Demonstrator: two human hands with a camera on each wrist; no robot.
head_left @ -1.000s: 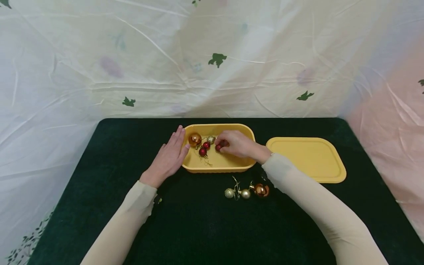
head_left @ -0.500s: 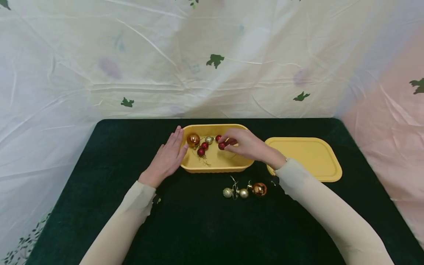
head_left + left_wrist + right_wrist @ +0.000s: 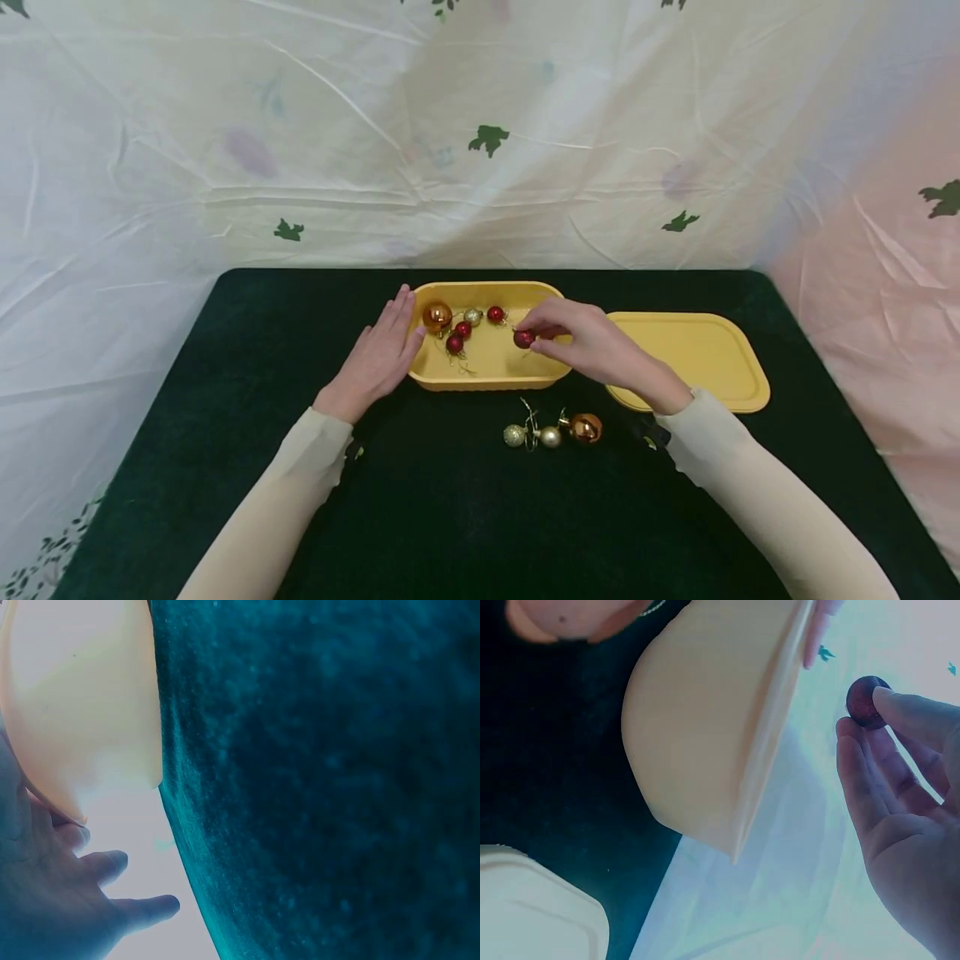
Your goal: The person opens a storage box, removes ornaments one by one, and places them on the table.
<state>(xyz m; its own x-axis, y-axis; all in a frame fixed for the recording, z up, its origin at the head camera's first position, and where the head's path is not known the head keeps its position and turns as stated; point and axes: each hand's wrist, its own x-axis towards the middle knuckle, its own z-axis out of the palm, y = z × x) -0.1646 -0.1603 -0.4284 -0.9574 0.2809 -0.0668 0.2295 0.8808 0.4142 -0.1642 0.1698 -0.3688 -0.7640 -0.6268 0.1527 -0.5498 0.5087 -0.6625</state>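
Note:
My right hand point(image 3: 592, 342) pinches a dark red Christmas ball point(image 3: 524, 338) between thumb and fingertips, over the right part of a yellow plastic box point(image 3: 491, 382). The right wrist view shows the same red ball point(image 3: 868, 703) raised above the box's rim. My left hand point(image 3: 375, 354) rests against the box's left end with straight fingers. In the box lie a copper ball point(image 3: 437, 317), a glittery gold ball point(image 3: 472, 317), two red balls point(image 3: 454, 343) side by side and a separate red ball point(image 3: 496, 314). Thin gold strings trail from several of them.
In front of the box on the dark green cloth point(image 3: 450, 517) lie a glittery gold ball point(image 3: 514, 435), a smooth gold ball point(image 3: 550, 437) and a copper ball point(image 3: 586, 427). A yellow lid point(image 3: 697, 358) lies right of the box, partly behind my right forearm.
My right hand has lifted a red ball and moved right with it, away from the other balls. Another red ball now shows at the back of the box. The left hand stays put.

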